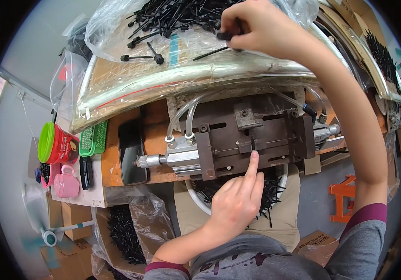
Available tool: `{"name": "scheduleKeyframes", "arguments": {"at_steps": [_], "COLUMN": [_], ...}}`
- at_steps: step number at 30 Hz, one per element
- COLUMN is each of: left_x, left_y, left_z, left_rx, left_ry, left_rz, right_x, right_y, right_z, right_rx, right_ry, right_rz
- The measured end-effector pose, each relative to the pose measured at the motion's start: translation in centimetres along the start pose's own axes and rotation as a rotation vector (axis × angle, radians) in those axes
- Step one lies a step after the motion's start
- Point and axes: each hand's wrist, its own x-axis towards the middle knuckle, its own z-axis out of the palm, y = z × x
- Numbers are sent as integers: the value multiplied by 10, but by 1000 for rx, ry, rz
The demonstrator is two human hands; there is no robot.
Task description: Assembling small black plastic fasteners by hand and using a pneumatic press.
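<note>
My left hand [237,198] reaches up to a dark metal clamping fixture [275,119], index finger stretched out and the other fingers loosely bent. That fingertip touches, or almost touches, a small black pin-like piece [252,142] in the fixture's middle slot. Over the plastic-covered tray [135,84], my right hand [261,30] is closed in a pinch on a black plastic stemmed part [225,35]. Its fingers hide most of that part. Beside it lies a heap of similar black stemmed parts [177,16], each with a round head and thin stem.
Air cylinders [184,158] with clear hoses flank the fixture. To the left are a phone [131,151], a green basket [94,139], a red tub [62,144] and a pink cup [66,182]. A white-rimmed basket [194,196] of black parts sits on my lap; an orange stool [343,198] stands right.
</note>
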Motion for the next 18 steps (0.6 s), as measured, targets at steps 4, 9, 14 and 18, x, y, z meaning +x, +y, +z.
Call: {"name": "scheduleKeyframes", "arguments": {"at_steps": [4, 9, 14, 18], "left_x": [15, 18, 30, 58], "left_y": [-7, -6, -7, -16], "left_z": [-3, -6, -26, -46], "left_rx": [6, 11, -252, -540], "left_ry": [-39, -82, -124, 199], "left_rz": [20, 8, -61, -170], "right_x": [-16, -38, -54, -64], "right_y": [16, 40, 27, 10], "right_z": [-13, -24, -18, -16], "right_rx": [573, 1164, 1368, 1450], "right_ry": [195, 318, 402, 394], "right_rz": [276, 395, 365, 274]}}
